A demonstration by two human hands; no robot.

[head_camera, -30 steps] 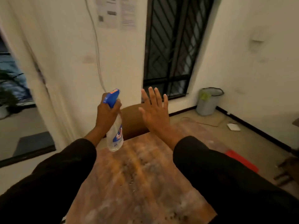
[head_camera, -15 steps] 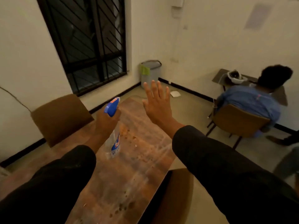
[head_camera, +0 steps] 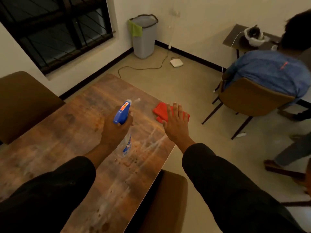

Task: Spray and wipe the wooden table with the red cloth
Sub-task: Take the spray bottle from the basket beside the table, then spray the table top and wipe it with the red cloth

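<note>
The wooden table point(head_camera: 80, 125) fills the lower left, its top streaked and dotted with wet spray marks. My left hand point(head_camera: 116, 130) grips a clear spray bottle point(head_camera: 125, 128) with a blue trigger head, held over the table's middle. A folded red cloth point(head_camera: 160, 111) lies at the table's far right corner. My right hand point(head_camera: 175, 122) is over the cloth with straight spread fingers and covers its near part; whether it touches the cloth I cannot tell.
A brown chair point(head_camera: 25, 105) stands at the table's left, another point(head_camera: 166, 202) at its near right edge. A person in blue sits on a chair point(head_camera: 252, 98) at the right. A grey bin point(head_camera: 144, 36), a cable and a white device point(head_camera: 176, 62) are on the floor.
The view swung right and down. My right hand dropped from mid-air to over the red cloth at the table's corner. My left hand kept its hold on the bottle.
</note>
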